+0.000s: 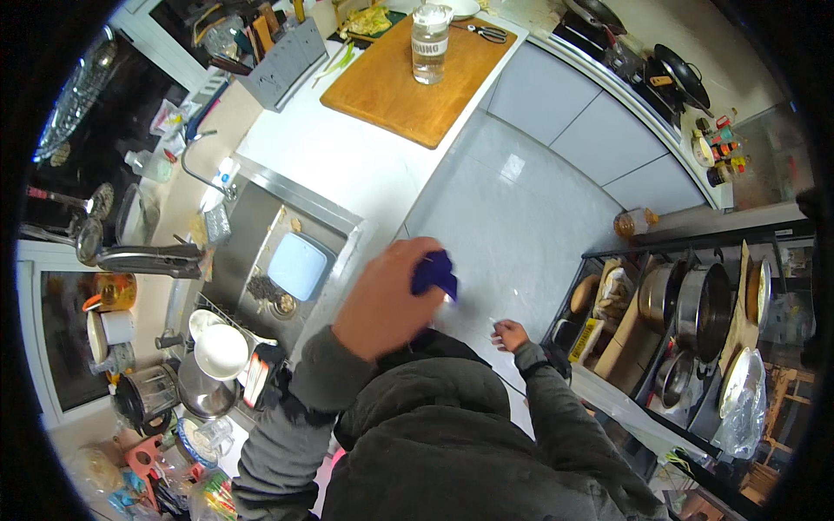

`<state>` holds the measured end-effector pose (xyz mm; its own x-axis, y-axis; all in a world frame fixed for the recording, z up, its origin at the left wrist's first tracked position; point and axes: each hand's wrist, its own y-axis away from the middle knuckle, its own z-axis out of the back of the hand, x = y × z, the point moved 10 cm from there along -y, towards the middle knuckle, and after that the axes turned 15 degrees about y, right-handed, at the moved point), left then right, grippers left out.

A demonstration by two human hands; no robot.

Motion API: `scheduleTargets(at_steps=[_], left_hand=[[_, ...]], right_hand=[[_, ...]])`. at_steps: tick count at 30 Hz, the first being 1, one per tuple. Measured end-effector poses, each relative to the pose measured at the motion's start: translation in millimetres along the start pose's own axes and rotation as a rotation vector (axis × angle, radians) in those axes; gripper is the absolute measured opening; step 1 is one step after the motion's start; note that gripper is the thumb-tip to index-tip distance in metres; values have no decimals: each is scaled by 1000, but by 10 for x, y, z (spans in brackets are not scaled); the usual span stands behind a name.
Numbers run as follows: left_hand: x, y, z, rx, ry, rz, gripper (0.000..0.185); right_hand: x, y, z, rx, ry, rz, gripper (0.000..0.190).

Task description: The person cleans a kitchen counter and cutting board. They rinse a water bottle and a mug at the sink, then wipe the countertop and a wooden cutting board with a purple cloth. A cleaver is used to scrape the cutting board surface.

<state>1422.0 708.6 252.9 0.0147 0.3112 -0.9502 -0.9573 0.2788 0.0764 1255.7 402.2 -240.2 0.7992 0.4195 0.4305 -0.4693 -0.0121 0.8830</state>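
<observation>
My left hand is raised close to the camera, in front of the sink's edge. Its fingers and thumb are closed around a small dark purple item, perhaps a cloth or packet; blur and the fingers hide its exact kind. Lower and to the right, my right hand hangs over the grey tiled floor, fingers curled. Something tiny and pale shows at its fingertips, but I cannot tell whether it is held. Beyond the hands, a clear jar of liquid stands upright on a wooden cutting board, with scissors behind it.
Left of me is a steel sink with a light blue plastic basin. White bowls sit on the drying rack. A grey knife block stands at the back counter. Pots fill the black shelf at right; pans rest on the stove.
</observation>
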Motion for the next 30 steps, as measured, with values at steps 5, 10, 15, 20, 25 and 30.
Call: scheduleTargets(at_steps=[5,10,15,20,25,30], left_hand=[[767,-192,501,0,496,199,55],[1428,-699,1173,-125,546,76,57],[2585,-1595,2044,-568,73,28,51],[2884,-2093,1713,-653,-417,-166,63],[2739,-2172,673,-500,-284,-157,50],[2154,-2296,-330,-143,-69,-250,41]], right_hand=[[-465,330,164,-35,17,-184,31],[-689,580,362,-20,-48,-247,40],[-612,610,771,-124,-187,-275,40],[-246,722,1170,-174,-217,-166,42],[641,610,1588,-193,209,60,32],[1830,356,1887,-116,213,19,33]])
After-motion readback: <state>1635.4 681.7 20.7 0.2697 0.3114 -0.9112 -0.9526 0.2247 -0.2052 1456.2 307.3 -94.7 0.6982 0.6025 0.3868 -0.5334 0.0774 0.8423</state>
